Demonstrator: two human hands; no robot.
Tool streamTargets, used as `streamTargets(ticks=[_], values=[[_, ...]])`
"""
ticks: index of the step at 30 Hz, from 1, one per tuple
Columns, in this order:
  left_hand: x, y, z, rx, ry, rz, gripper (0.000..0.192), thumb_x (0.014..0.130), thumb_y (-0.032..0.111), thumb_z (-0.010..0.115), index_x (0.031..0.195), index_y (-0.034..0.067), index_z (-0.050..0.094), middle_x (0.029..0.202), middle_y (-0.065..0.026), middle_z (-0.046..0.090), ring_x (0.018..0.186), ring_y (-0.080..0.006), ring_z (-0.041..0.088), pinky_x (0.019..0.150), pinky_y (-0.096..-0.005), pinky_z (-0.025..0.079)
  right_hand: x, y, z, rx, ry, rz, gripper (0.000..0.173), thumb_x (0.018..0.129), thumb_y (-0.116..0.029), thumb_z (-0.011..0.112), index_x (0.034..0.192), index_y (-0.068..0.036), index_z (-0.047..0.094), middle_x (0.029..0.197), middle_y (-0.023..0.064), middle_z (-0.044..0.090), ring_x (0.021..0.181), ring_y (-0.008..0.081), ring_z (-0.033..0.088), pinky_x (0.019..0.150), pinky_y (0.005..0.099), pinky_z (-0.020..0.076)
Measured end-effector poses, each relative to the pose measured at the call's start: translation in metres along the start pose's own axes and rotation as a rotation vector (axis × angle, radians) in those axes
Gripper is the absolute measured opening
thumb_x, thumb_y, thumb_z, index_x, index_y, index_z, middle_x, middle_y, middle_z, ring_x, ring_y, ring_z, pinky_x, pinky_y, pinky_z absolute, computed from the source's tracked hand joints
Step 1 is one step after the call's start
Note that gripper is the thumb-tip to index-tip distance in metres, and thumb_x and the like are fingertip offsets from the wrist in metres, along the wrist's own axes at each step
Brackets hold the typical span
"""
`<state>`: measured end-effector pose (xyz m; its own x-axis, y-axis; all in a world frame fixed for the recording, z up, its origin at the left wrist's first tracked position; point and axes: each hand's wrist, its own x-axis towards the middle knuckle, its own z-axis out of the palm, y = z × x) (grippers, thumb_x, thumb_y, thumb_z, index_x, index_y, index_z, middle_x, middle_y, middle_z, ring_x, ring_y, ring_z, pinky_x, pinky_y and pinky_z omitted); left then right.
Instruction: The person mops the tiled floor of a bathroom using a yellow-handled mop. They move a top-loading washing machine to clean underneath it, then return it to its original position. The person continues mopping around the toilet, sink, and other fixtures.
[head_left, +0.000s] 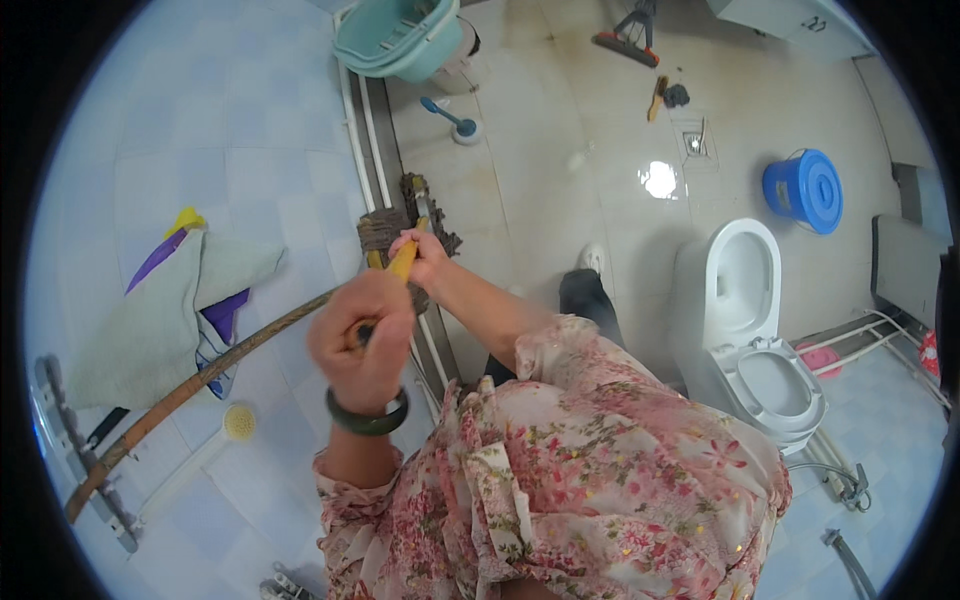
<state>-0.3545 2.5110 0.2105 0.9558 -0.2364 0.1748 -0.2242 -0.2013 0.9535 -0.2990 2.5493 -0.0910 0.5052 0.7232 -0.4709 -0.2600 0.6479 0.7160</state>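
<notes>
My left hand (364, 337), with a dark bangle at the wrist, is closed around the top end of a yellow mop handle (405, 259). Lower on the same handle, my right hand (421, 253) grips it. The handle runs down to a dark, stringy mop head (435, 214) on the floor beside the wall pipes. Close to it is a bundle of brown strands (382, 229). A long brown wooden pole (217, 367) slants along the tiled wall and passes behind my left hand; whether it joins that bundle is hidden.
White pipes (364, 142) line the left wall, near a toilet brush (465, 129) and green basins (397, 37). A floor squeegee (626, 49), scrub brush (657, 97) and floor drain (696, 142) lie ahead. A blue bucket (802, 191) and toilet (742, 300) stand right. Cloths (157, 322) hang left.
</notes>
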Motion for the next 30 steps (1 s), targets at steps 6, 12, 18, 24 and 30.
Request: streamTargets(ticks=[6,12,18,24,30], values=[[0.000,0.021,0.018,-0.128,-0.018,-0.019,0.034,0.082,0.026,0.064,0.062,0.005,0.046,0.057,-0.0052,0.050,0.052,-0.0189,0.047,0.056,-0.0351,0.041,-0.056,-0.035,0.008,0.101,0.114,-0.037,0.016,0.081,-0.004,0.050,0.069,-0.005,0.039,0.060,0.0068,0.043,0.053,0.0202,0.044,0.058,0.0332,0.0439],[-0.008,0.034,0.021,-0.200,-0.051,0.040,0.035,0.086,0.030,0.059,0.063,0.013,0.039,0.056,-0.0002,0.043,0.054,-0.0154,0.040,0.059,-0.0334,0.035,-0.125,-0.054,0.031,0.034,0.152,-0.074,0.011,0.082,-0.002,0.047,0.074,-0.004,0.040,0.061,0.0076,0.042,0.053,0.0200,0.043,0.056,0.0349,0.0448],[-0.005,0.015,0.032,-0.362,0.058,0.030,0.037,0.084,0.032,0.064,0.062,0.012,0.041,0.055,-0.0004,0.046,0.054,-0.0158,0.044,0.061,-0.0334,0.037,-0.152,-0.095,0.042,-0.126,0.203,-0.267,0.006,0.082,-0.003,0.047,0.078,-0.002,0.042,0.062,0.0098,0.043,0.055,0.0244,0.045,0.058,0.0401,0.0469],[-0.019,-0.029,0.036,-0.448,0.030,0.010,0.032,0.086,0.031,0.061,0.067,0.013,0.041,0.057,-0.0009,0.045,0.056,-0.0165,0.042,0.066,-0.0353,0.036,-0.171,-0.136,0.042,-0.181,0.240,-0.463,0.008,0.083,-0.001,0.046,0.084,-0.003,0.038,0.065,0.0102,0.042,0.058,0.0231,0.045,0.060,0.0403,0.0456],[-0.038,-0.048,0.007,-0.570,0.044,0.002,0.031,0.087,0.031,0.057,0.067,0.014,0.039,0.059,0.0003,0.042,0.062,-0.0160,0.041,0.072,-0.0354,0.034,-0.174,-0.132,0.042,-0.177,0.210,-0.570,0.010,0.084,-0.001,0.046,0.088,-0.003,0.037,0.068,0.0105,0.041,0.057,0.0235,0.044,0.059,0.0410,0.0452]])
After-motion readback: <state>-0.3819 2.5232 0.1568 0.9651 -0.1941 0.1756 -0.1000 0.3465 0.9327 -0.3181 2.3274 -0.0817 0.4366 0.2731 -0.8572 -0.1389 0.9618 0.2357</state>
